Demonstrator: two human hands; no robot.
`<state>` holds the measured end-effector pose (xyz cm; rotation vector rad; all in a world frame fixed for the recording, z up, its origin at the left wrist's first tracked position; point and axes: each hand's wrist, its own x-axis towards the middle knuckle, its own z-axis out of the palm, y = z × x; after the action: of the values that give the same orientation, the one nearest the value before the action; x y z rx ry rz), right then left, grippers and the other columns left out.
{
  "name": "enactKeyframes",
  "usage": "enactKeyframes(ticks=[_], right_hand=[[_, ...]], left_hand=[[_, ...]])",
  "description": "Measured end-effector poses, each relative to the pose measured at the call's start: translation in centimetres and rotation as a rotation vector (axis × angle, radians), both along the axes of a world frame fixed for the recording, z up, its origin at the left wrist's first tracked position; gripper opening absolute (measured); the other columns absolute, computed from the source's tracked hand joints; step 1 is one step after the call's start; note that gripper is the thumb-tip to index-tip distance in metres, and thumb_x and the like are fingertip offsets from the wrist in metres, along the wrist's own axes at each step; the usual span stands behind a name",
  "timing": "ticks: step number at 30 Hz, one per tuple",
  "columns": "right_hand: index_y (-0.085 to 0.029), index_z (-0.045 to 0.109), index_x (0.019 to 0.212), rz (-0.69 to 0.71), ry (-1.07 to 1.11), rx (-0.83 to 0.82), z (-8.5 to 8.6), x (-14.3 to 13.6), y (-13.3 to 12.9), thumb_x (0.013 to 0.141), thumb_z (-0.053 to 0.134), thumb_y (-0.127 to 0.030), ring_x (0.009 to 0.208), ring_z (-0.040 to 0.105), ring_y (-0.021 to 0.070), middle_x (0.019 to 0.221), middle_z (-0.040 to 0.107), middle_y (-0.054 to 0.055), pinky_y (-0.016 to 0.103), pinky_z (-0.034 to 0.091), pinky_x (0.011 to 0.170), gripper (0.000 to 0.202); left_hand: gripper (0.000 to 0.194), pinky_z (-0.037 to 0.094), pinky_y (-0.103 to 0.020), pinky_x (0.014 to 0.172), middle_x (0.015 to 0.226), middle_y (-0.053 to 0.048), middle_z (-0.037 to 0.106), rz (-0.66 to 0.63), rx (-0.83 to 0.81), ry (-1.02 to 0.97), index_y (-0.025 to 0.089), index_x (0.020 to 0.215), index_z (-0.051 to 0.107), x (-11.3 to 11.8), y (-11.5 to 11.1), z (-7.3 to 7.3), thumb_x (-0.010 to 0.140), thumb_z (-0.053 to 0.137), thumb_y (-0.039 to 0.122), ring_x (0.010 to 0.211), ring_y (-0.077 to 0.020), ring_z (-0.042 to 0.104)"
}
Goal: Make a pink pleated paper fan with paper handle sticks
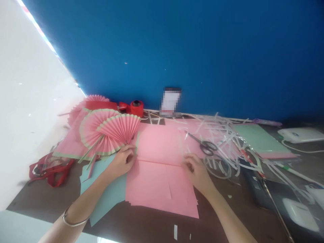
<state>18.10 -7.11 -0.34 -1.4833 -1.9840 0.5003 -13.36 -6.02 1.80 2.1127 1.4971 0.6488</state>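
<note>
A pink sheet of paper (159, 140) with pale green strips along its left and right sides lies in front of me. Its near edge looks slightly raised or folded above a stack of pink paper (157, 182). At the left end of that edge, my left hand (124, 158) is closed with fingertips pinching the sheet. My right hand (196, 168) pinches the right end in the same way. Teal paper (106, 192) sticks out from under my left forearm. Just beyond my left hand lies a pleated pink paper fan (121, 128) with a green rim.
Scissors (207, 147) lie right of the sheet among white paper strips (227, 145). A tape roll (215, 167) is below them. Red ribbon (137, 108) stands at the back by the blue wall (189, 50). A red strap bag (54, 170) lies left; a white device (301, 135) right.
</note>
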Motion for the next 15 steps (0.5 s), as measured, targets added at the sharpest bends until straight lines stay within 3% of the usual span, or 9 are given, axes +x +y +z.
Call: enactKeyframes(ticks=[7,15], right_hand=[[-0.020,0.043,0.064,-0.047,0.002,0.020,-0.2,-0.6,0.0,0.083,0.047,-0.031,0.061,0.050,0.0133,0.085,0.049,0.007,0.028,0.044,0.055,0.022],[-0.020,0.044,0.067,-0.070,-0.015,0.013,-1.1,-0.8,0.0,0.081,0.047,-0.029,0.071,0.052,0.0170,0.089,0.048,0.009,0.033,0.047,0.064,0.016]], left_hand=[[0.013,0.044,-0.035,0.087,0.109,-0.008,0.054,0.044,0.045,0.016,0.019,0.065,0.042,0.4,-0.1,-0.3,0.075,0.045,0.012,0.098,-0.0200,0.056],[0.012,0.041,-0.037,0.094,0.108,-0.010,0.052,0.004,0.187,0.091,0.019,0.072,0.042,0.7,-0.3,-1.3,0.077,0.043,0.008,0.107,-0.0204,0.050]])
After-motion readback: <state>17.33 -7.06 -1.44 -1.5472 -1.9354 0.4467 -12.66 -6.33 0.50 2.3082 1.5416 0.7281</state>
